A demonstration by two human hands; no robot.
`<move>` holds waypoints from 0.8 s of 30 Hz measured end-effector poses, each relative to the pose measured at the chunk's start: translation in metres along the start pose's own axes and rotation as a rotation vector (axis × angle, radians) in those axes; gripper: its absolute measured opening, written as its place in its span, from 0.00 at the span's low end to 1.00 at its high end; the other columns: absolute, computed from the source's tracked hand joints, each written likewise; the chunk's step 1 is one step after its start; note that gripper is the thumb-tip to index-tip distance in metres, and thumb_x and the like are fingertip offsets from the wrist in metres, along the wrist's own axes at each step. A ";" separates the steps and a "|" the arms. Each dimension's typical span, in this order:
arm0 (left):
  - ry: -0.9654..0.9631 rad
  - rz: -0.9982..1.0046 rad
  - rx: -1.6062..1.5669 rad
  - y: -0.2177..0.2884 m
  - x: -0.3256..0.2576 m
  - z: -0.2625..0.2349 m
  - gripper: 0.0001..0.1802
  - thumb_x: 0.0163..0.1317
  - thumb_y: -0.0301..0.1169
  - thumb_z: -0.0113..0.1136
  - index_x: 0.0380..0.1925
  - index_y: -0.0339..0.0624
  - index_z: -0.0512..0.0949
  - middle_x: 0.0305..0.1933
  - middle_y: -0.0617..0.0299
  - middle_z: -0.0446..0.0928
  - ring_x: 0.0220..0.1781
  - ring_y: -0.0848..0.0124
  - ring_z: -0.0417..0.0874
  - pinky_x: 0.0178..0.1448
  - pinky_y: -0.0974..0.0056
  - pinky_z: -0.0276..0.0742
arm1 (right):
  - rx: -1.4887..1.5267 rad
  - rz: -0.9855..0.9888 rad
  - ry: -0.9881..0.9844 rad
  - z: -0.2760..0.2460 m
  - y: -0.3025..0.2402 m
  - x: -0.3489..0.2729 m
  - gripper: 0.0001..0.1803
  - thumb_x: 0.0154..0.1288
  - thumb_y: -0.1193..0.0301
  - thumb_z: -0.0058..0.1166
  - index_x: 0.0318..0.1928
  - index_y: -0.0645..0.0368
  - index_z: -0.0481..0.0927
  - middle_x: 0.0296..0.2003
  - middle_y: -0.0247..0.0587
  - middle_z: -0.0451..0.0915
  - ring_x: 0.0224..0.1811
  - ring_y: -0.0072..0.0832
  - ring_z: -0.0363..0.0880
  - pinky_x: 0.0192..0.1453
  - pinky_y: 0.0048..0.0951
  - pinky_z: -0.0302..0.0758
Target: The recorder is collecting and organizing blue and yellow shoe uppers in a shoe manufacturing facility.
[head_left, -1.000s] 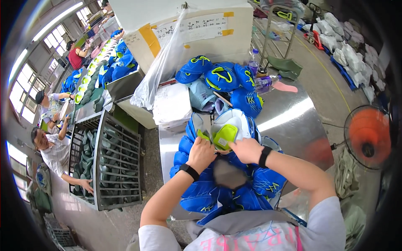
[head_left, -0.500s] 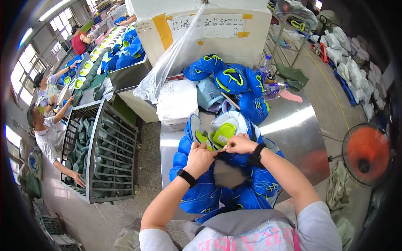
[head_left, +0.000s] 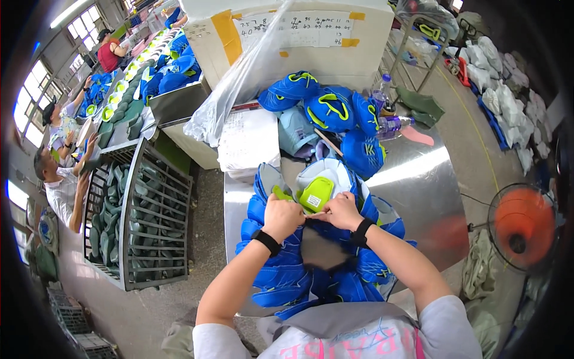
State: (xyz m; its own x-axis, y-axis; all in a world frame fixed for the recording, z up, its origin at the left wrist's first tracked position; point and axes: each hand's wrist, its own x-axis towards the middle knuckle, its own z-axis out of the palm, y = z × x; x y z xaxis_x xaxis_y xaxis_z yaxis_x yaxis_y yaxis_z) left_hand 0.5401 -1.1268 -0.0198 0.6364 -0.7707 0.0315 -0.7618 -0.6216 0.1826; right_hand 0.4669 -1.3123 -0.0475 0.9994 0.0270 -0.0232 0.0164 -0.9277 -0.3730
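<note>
Steel counter (head_left: 418, 185) fills the middle, shiny, bare on its right part. At its far edge a big cardboard box (head_left: 287, 42) with a paper sheet taped on by yellow tape, a clear plastic bag (head_left: 239, 90) hanging down its front. Left of the counter a metal wire cage (head_left: 158, 209) holding dark green soles. Right, on the floor, an orange fan (head_left: 517, 224). Far left, other people work at a long line of blue and green parts.

On the counter: a heap of blue shoe uppers (head_left: 281, 281) at the near edge, under both forearms; a 2nd pile of blue uppers with yellow-green trim (head_left: 329, 107) at the far side, near the box. A white stack of sheets (head_left: 248, 140) sits left of that pile. A plastic bottle (head_left: 391, 122) lies at the pile's right.

Blue-and-white upper with lime tongue (head_left: 320, 188) lies on top of the near heap, just beyond the hands, opening up.

Left hand (head_left: 282, 216) closed in a fist, pinching the upper's near edge. Right hand (head_left: 342, 210) curled, fingertips gripping the same edge; the 2 hands touch at the thumbs. A black wristband on each wrist. What exactly sits between the fingertips is too small to tell.
</note>
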 end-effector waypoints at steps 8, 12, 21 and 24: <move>0.017 0.000 0.130 0.017 0.009 0.009 0.11 0.47 0.44 0.59 0.14 0.54 0.79 0.16 0.63 0.76 0.23 0.66 0.78 0.43 0.60 0.63 | 0.338 0.073 -0.209 -0.019 0.007 0.006 0.14 0.50 0.57 0.59 0.26 0.54 0.83 0.24 0.42 0.80 0.30 0.35 0.77 0.46 0.36 0.65; 0.071 -0.004 0.013 0.013 0.000 -0.001 0.12 0.48 0.42 0.56 0.12 0.53 0.79 0.15 0.61 0.75 0.21 0.65 0.78 0.42 0.60 0.63 | 0.259 -0.035 -0.235 -0.020 0.012 0.001 0.11 0.53 0.61 0.57 0.29 0.54 0.81 0.26 0.42 0.80 0.31 0.33 0.76 0.44 0.33 0.65; 0.077 0.064 0.097 0.023 -0.008 0.003 0.10 0.47 0.40 0.57 0.12 0.54 0.79 0.15 0.67 0.75 0.25 0.71 0.76 0.43 0.62 0.61 | 1.177 0.000 -0.128 -0.031 0.005 -0.035 0.01 0.58 0.77 0.51 0.31 0.61 0.74 0.29 0.28 0.73 0.32 0.18 0.68 0.42 0.21 0.65; 0.076 0.058 0.060 0.020 -0.007 0.005 0.11 0.47 0.40 0.57 0.11 0.54 0.78 0.15 0.66 0.75 0.25 0.71 0.76 0.42 0.62 0.61 | 1.125 -0.242 -0.216 -0.033 0.012 -0.021 0.02 0.58 0.76 0.50 0.29 0.60 0.74 0.27 0.31 0.75 0.33 0.22 0.72 0.44 0.24 0.67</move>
State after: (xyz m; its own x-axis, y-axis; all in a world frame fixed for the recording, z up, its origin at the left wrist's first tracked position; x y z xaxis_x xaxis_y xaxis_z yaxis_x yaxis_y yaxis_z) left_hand 0.5201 -1.1342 -0.0218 0.5964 -0.7945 0.1148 -0.8022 -0.5850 0.1192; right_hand 0.4474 -1.3367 -0.0206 0.9460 0.3211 0.0436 0.0598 -0.0407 -0.9974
